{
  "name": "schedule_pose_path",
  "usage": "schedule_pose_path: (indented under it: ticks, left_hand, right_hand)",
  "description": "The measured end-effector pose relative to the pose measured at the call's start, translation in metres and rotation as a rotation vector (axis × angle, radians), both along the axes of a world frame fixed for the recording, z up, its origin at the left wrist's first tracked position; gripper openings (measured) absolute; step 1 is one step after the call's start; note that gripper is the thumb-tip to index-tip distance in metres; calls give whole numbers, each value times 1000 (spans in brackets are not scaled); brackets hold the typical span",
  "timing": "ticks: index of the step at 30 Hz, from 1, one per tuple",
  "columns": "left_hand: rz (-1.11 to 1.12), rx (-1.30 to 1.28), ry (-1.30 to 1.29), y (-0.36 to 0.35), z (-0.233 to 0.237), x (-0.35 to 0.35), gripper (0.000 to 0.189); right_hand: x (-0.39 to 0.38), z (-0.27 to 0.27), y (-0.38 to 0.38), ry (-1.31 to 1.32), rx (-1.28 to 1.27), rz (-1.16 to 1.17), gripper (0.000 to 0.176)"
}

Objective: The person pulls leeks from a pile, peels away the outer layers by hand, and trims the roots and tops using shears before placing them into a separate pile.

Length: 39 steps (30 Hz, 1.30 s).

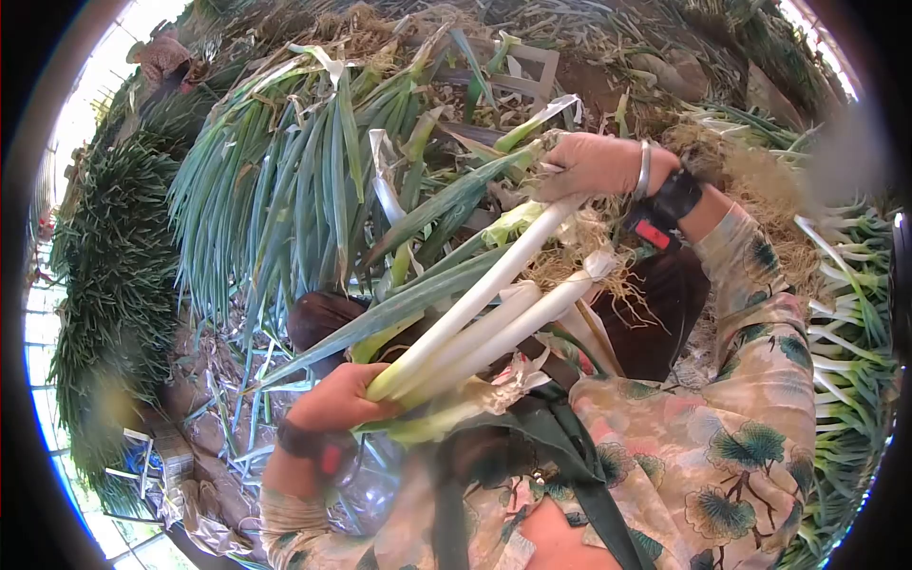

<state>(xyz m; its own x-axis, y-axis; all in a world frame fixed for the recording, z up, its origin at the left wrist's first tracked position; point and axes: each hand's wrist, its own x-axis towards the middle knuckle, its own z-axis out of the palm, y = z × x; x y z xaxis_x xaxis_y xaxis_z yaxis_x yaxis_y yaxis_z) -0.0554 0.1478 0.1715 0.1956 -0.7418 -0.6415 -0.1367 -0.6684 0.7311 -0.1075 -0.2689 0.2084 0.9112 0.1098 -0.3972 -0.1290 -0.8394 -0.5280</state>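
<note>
Several long green onions with white stalks lie slantwise across the middle, above my lap. My left hand is wrapped round their pale green part at the lower left. At the upper right, my right hand is closed at the root end of one stalk, its fingertips partly hidden among roots and leaves. Stringy roots hang from another stalk just below my right hand. A peeled, papery outer leaf droops beneath the stalks near my left hand.
A large heap of green onion leaves spreads at the upper left. White-stalked onions are lined up along the right edge. A plastic frame stands at the top. Another person is at the far upper left.
</note>
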Motion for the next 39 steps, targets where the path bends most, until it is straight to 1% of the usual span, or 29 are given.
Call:
schedule_pose_path:
  ticks: [2,3,4,6,8,10,12,13,14,16,18,20,22,25,27,28,30,31,32,35,36,38,39]
  left_hand:
    - [28,-17,18,-1,0,-4,43]
    - [14,-10,-14,-3,0,-5,43]
    - [-1,-2,-45,-4,0,-5,43]
    - [5,5,-88,-3,0,-9,43]
    - [59,-3,-128,0,2,-9,42]
    - [168,16,-21,6,2,-8,42]
    - [252,35,56,9,-6,-1,41]
    - [270,-1,36,8,-11,1,41]
    - [289,-42,16,5,-15,2,41]
    - [321,-84,-47,-2,-19,2,40]
    - [328,-99,-99,-6,-22,-1,40]
    - [312,-93,-146,-6,-28,-2,40]
    - [281,-77,-194,-6,-34,-3,42]
    - [284,-94,-234,-7,-31,-9,43]
    - [286,-75,-238,-9,-19,-15,43]
    - [287,-67,-241,-10,-16,-16,42]
    - [286,-46,-226,-2,-17,-18,42]
    - [291,-41,-226,1,-18,-16,42]
    - [310,-55,-245,1,-19,-15,42]
    - [316,-53,-262,1,-22,-21,39]
    - [301,-59,-274,-5,-22,-20,38]
    - [261,-61,-320,-12,-22,-22,33]
    - [245,-55,-323,-14,-21,-23,32]
  right_hand:
    - [-5,-25,7,-243,-167,18,38]
    - [-5,-37,8,-364,-251,24,36]
    - [-4,-44,5,-357,-301,-4,31]
    - [17,-90,-58,-517,-715,-148,29]
    - [7,-53,-90,-502,-731,-468,24]
    - [1,-73,-155,-483,-822,-687,23]
    - [-5,-72,-171,-366,-854,-683,28]
    - [-7,-69,-173,-309,-874,-684,30]
    - [-8,-70,-172,-283,-859,-632,33]
    - [-10,-56,-126,-230,-826,-525,39]
    - [0,-48,-93,-367,-404,-400,42]
    - [11,-63,-63,-246,-66,-392,43]
    - [7,-64,-19,-254,220,-301,38]
    - [-5,-56,30,-318,-128,-180,32]
    - [-5,-67,26,-345,-325,-100,32]
    - [-5,-77,19,-360,-426,-59,33]
    - [7,-121,-49,-529,-728,-126,34]
    - [3,-122,-89,-535,-682,-301,34]
    - [3,-120,-113,-540,-631,-467,35]
    - [1,-82,-98,-465,-438,-469,36]
    - [3,-76,-83,-419,-178,-391,40]
    - [7,-66,-36,-453,0,-140,42]
    - [9,-44,5,-228,-3,-158,39]
